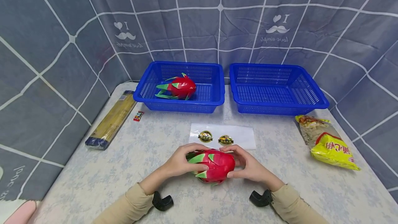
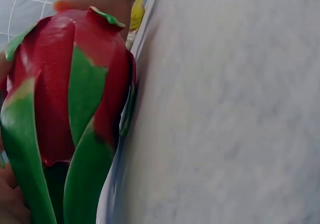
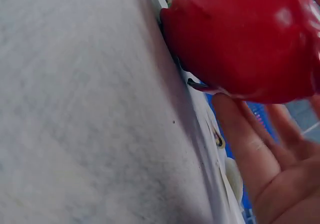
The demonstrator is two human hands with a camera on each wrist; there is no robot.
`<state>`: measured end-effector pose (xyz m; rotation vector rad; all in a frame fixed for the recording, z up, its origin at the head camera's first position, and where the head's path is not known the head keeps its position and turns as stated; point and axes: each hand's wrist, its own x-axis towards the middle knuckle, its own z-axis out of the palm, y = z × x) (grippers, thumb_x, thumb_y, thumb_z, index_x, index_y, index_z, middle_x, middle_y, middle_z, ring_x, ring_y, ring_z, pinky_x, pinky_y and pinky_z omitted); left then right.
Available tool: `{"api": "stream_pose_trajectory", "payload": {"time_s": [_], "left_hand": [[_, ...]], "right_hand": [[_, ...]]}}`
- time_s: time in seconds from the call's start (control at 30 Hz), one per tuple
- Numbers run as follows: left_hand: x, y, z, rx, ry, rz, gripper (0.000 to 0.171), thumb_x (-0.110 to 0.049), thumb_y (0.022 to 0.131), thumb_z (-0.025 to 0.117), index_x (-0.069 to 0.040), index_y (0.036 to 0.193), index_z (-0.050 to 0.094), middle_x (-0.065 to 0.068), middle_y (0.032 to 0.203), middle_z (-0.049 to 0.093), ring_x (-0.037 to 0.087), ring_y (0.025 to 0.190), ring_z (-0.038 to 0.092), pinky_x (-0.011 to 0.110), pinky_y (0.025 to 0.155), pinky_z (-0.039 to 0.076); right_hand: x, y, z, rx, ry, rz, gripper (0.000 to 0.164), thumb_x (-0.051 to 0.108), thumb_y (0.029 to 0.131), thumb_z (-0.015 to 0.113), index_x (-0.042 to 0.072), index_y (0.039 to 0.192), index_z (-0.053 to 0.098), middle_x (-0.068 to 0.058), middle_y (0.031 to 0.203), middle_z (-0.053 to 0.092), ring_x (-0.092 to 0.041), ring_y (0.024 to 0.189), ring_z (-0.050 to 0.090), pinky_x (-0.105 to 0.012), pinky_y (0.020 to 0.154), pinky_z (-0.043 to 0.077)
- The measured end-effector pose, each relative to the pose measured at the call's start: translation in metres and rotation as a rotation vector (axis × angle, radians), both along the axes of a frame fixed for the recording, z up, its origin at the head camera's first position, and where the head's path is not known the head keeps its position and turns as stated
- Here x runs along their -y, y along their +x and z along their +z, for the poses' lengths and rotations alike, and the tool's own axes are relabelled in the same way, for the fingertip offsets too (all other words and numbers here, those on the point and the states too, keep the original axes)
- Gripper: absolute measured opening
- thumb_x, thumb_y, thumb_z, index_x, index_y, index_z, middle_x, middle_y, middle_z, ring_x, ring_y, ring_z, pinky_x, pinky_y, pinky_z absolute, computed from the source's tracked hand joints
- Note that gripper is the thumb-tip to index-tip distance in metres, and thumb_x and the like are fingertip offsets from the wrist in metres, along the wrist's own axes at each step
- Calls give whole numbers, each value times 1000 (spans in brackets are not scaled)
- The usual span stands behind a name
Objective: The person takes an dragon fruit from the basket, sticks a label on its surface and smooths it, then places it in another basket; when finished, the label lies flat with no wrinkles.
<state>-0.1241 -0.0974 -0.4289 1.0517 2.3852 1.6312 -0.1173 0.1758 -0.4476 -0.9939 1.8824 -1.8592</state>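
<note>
A red dragon fruit (image 1: 219, 165) with green leaf tips lies on its side over the table, between both hands. My left hand (image 1: 181, 161) holds its leafy end, thumb along the near side and fingers over the far side. At the rounded end, my right hand (image 1: 250, 167) has thumb and fingers spread around the fruit. The left wrist view shows long green leaves on the dragon fruit (image 2: 55, 88). Just behind it, a white sheet (image 1: 245, 134) bears two round black-and-gold stickers. A second dragon fruit (image 1: 183, 87) sits in the left basket.
Two blue plastic baskets stand at the back, a left basket (image 1: 178, 105) and a right basket (image 1: 264, 108). A long pack of noodles (image 1: 115, 118) and a small red wrapper (image 1: 138, 116) lie at left. A yellow food bag (image 1: 332, 148) is at right.
</note>
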Motion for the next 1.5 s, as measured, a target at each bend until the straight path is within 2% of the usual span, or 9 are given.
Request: {"api": "stream_pose_trajectory", "payload": {"time_s": [0.2, 0.47, 0.63, 0.77, 0.9, 1.03, 1.17, 1.33, 1.5], "left_hand": [[-4, 11, 22, -6, 46, -18, 48, -5, 68, 82, 0, 112, 64, 12, 111, 64, 23, 102, 60, 40, 84, 50], [-4, 14, 35, -10, 15, -47, 50, -5, 67, 82, 2, 112, 62, 15, 112, 61, 30, 102, 57, 40, 86, 49], [-2, 12, 39, 74, -19, -82, 56, -6, 69, 81, 0, 120, 58, 13, 119, 57, 31, 109, 53, 41, 89, 48], [-1, 6, 24, 97, -44, -104, 62, -13, 70, 82, -3, 125, 55, 8, 122, 57, 25, 111, 52, 36, 90, 47], [0, 1, 7, 25, -77, -86, 65, -26, 69, 84, -13, 127, 58, -1, 125, 57, 16, 115, 48, 38, 94, 44], [-1, 3, 6, 80, -114, -97, 68, -31, 68, 84, -22, 129, 55, -7, 128, 53, 14, 119, 46, 38, 94, 44], [-2, 4, 6, 155, -103, -136, 71, -29, 68, 84, -24, 131, 51, -7, 128, 53, 15, 114, 50, 30, 85, 50], [-4, 5, 5, 74, -88, -93, 74, -32, 63, 87, -26, 129, 54, -1, 133, 50, 16, 121, 45, 31, 87, 49], [-6, 6, 2, -103, -122, -47, 77, -39, 60, 88, -25, 128, 55, 3, 137, 48, 16, 127, 39, 38, 92, 47]], "right_hand": [[-3, 1, 2, 158, 79, 22, 57, 1, 85, 66, -7, 134, 38, -26, 129, 46, -20, 103, 61, -36, 78, 54], [-6, 2, 7, 81, 48, 17, 58, -1, 83, 69, -5, 134, 42, -22, 129, 49, -27, 99, 63, -41, 77, 54], [-8, 1, 10, 40, 78, -10, 59, 0, 81, 71, -3, 133, 45, -17, 127, 52, -25, 97, 64, -40, 77, 54], [-9, 3, 12, -54, 117, -53, 58, 1, 78, 75, 2, 131, 50, -15, 130, 51, -22, 107, 60, -39, 80, 53], [-10, 4, 15, -133, 133, -60, 58, 2, 76, 76, 4, 129, 53, -16, 134, 49, -19, 115, 54, -38, 84, 52], [-10, 5, 17, -171, 129, -34, 58, 1, 76, 76, 4, 129, 52, -17, 136, 48, -18, 120, 51, -37, 86, 51], [-10, 5, 15, -162, 128, -23, 58, 2, 75, 77, 6, 128, 54, -15, 137, 46, -19, 123, 48, -38, 88, 50], [-8, 6, 13, -160, 136, -42, 56, 5, 74, 79, 10, 125, 55, -12, 139, 44, -20, 127, 43, -37, 91, 48], [-7, 6, 13, -176, 151, -67, 52, 5, 76, 77, 13, 122, 54, -11, 140, 41, -20, 130, 39, -36, 96, 45]]}}
